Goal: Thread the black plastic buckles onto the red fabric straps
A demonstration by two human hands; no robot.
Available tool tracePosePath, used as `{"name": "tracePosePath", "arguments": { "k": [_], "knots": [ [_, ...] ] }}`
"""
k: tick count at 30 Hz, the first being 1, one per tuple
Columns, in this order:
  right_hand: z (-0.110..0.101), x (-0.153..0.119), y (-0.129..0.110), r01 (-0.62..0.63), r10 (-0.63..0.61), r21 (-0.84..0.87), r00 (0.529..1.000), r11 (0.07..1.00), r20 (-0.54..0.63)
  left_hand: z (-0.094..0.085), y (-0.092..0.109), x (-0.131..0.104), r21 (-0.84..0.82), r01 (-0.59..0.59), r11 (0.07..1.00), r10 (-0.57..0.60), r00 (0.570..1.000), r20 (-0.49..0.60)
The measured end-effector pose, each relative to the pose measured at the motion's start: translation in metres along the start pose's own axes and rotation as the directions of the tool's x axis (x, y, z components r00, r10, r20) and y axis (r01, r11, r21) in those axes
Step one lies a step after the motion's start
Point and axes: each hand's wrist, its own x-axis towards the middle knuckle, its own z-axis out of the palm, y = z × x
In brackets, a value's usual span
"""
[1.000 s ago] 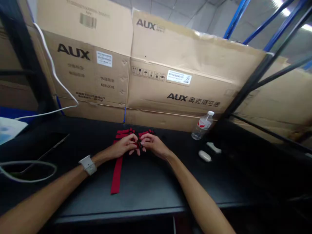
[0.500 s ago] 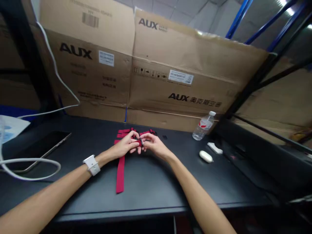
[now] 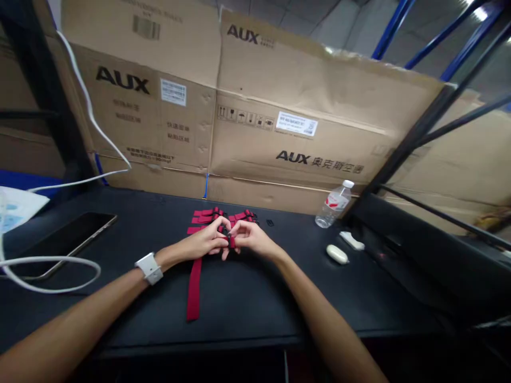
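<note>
My left grip [image 3: 204, 241] is closed in a pinch, thumb against fingers, on a short piece of red woven webbing [image 3: 232, 242] with a small black plastic buckle [image 3: 228, 234]. My right grip [image 3: 255, 239] meets it from the other side, fingertips drawn together on the same piece; exactly which fingers press the buckle I cannot tell, as they overlap. I hold both near the middle of the black tabletop [image 3: 255, 308].

From beneath my left grip a long flat red strap [image 3: 194, 292] runs towards the near edge; whether it joins the piece I hold is hidden. Just beyond my fingers lie folded red straps with black buckles [image 3: 204, 217], and right of them a small black rectangular ring [image 3: 270, 223]. Farther right are a rounded white case [image 3: 337, 254] and a clear plastic bottle with a white cap [image 3: 334, 206], upright before the brown cardboard panels [image 3: 295, 189]. A dark flat phone-like slab [image 3: 66, 242] lies well to my left.
</note>
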Motion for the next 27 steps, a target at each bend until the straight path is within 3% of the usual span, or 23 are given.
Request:
{"name": "tracePosePath", "arguments": {
  "k": [10, 18, 23, 27],
  "knots": [
    [0.0, 0.002, 0.006, -0.009, 0.009, -0.022, 1.0, 1.0, -0.027, 0.002, 0.014, -0.006, 0.22, 0.042, 0.975, -0.052, 0.998, 0.039],
    [-0.001, 0.001, -0.002, -0.004, 0.003, -0.043, 1.0, 0.999, -0.029, 0.003, 0.005, 0.0, 0.152, 0.072, 0.986, -0.068, 0.997, -0.029],
    [-0.034, -0.01, -0.018, -0.052, 0.036, -0.204, 0.996, 0.978, -0.08, -0.006, 0.001, -0.001, 0.135, 0.159, 0.978, -0.155, 0.987, -0.038],
    [-0.072, -0.026, -0.024, -0.175, 0.13, -0.368, 0.981, 0.913, -0.143, -0.018, 0.006, -0.007, 0.256, 0.298, 0.92, -0.299, 0.954, -0.036]
  ]
}}
